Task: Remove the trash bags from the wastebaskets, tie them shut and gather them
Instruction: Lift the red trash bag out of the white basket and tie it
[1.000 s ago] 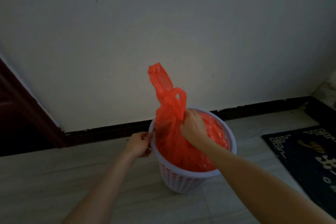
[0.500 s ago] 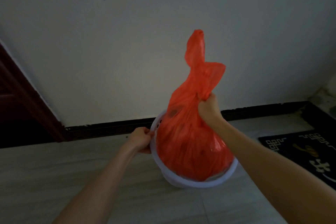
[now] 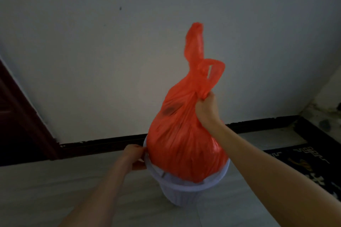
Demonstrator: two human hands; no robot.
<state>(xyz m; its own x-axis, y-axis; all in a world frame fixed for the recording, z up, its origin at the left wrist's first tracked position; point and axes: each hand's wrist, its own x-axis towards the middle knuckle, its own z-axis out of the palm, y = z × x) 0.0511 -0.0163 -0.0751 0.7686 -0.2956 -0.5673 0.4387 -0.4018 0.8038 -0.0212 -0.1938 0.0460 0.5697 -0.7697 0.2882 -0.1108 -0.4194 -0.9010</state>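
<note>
A full orange-red trash bag [image 3: 184, 138] hangs mostly above a white plastic wastebasket [image 3: 186, 191] on the floor, its bottom still inside the rim. The bag's neck is knotted, with two handle loops sticking up. My right hand [image 3: 206, 108] grips the gathered neck just below the knot. My left hand [image 3: 133, 156] holds the basket's rim on its left side, thumb over the edge.
A pale wall with a dark baseboard [image 3: 103, 143] runs behind the basket. A dark wooden door frame [image 3: 22, 116] stands at the left. A dark patterned mat [image 3: 313, 164] lies on the light tiled floor at the right.
My right hand has lifted the bag higher, from deep in the basket to nearly out of it. My left hand has stayed on the rim.
</note>
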